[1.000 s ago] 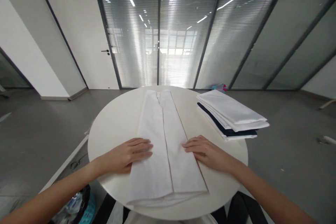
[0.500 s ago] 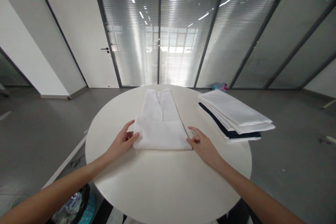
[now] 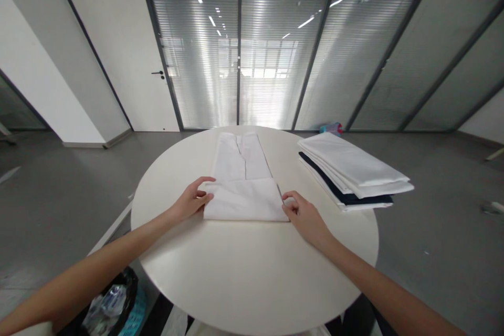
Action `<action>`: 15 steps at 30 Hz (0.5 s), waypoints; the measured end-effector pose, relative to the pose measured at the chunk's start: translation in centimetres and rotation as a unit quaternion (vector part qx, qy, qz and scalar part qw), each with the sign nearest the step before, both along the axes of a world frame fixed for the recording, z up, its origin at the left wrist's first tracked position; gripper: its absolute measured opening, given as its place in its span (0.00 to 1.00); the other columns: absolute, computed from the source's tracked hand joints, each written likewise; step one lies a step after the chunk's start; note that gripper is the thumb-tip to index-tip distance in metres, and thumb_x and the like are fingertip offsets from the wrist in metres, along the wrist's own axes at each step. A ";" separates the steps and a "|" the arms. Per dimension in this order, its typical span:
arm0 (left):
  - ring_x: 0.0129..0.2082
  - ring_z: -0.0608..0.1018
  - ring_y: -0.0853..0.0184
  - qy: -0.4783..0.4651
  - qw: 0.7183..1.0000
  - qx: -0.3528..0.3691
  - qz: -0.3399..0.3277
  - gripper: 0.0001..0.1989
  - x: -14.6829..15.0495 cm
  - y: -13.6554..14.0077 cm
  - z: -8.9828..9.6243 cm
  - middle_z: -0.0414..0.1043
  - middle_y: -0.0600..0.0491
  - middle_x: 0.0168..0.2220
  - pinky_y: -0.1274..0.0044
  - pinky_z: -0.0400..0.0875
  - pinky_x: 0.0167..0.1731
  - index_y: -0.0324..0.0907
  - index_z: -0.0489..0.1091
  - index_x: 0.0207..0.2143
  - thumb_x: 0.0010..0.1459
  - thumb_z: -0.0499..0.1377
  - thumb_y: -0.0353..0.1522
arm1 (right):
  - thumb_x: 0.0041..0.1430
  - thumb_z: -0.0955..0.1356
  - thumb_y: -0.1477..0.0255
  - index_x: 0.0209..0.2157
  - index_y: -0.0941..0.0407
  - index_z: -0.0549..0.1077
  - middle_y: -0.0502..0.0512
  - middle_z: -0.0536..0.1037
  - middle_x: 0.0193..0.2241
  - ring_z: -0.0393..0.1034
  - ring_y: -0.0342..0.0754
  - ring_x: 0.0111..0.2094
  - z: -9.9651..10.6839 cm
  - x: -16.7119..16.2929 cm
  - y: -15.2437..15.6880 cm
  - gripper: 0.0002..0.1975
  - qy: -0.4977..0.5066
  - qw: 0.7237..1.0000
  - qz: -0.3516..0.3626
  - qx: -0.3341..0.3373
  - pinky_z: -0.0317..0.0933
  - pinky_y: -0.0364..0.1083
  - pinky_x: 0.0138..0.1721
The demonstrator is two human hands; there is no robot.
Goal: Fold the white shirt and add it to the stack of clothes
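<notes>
A folded white garment [image 3: 246,199] lies flat on the round white table [image 3: 252,273] in front of me. Its near part is turned up in a wide band, and beyond this a seam or opening runs up the middle. My left hand [image 3: 193,199] grips the left edge of the band, index finger on top and thumb lower down, other fingers curled. At the near right corner, my right hand [image 3: 303,216] pinches the edge between thumb and fingers.
To the right is a stack of folded white cloths [image 3: 350,163] with a dark navy one [image 3: 346,198] among them, partly overhanging the table edge. A lined waste bin [image 3: 136,304] stands on the floor at lower left. Behind are a glass partition [image 3: 271,52] and a white door [image 3: 129,52].
My left hand has shifted slightly right and up along the band's left edge. The upper left of the band now lies flatter. My right hand has barely moved at its corner.
</notes>
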State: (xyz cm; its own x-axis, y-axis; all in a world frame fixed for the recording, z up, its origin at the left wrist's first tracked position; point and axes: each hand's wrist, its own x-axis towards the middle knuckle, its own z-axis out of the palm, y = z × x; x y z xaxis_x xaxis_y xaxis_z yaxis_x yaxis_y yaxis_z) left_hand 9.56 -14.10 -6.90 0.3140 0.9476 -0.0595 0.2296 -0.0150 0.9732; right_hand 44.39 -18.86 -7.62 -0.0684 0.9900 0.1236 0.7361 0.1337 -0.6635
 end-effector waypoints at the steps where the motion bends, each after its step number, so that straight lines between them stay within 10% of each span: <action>1: 0.15 0.59 0.76 0.013 1.000 -0.012 -0.004 0.40 0.1 0.5 0.1 0.62 0.63 0.19 0.84 0.50 0.16 0.39 0.60 0.59 0.50 0.66 0.51 | 0.61 0.62 0.67 0.42 0.51 0.67 0.44 0.73 0.21 0.66 0.47 0.24 0.1 0.1 0.1 0.09 -0.011 1.000 -0.002 0.000 0.52 0.44 0.29; 9: 0.40 0.78 0.62 -0.001 0.999 0.041 0.031 0.37 1.1 0.5 2.7 0.76 0.45 0.46 0.74 0.73 0.37 0.40 0.67 0.60 0.49 0.67 0.44 | 0.63 0.64 0.59 0.54 0.57 0.65 0.47 0.74 0.21 0.70 0.48 0.24 2.6 -0.1 4.0 0.22 0.052 0.997 0.008 -0.052 0.57 0.44 0.29; 15: 0.42 0.78 0.61 -0.024 0.997 0.053 0.045 0.40 1.9 2.2 0.2 0.75 0.41 0.51 0.71 0.73 0.42 0.35 0.68 0.59 0.44 0.69 0.42 | 0.60 0.65 0.73 0.53 0.54 0.67 0.51 0.77 0.30 0.71 0.46 0.29 2.0 -1.0 6.4 0.18 0.012 1.000 -0.020 -0.021 0.60 0.44 0.34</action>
State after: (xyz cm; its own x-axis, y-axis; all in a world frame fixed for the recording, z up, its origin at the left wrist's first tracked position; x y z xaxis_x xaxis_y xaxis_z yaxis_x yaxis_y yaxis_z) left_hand 11.46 -11.93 -6.66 0.2280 0.9720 0.0559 0.1884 -0.1004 0.9769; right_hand 43.41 -12.50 -5.61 -0.0265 0.9963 0.0821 0.7241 0.0757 -0.6856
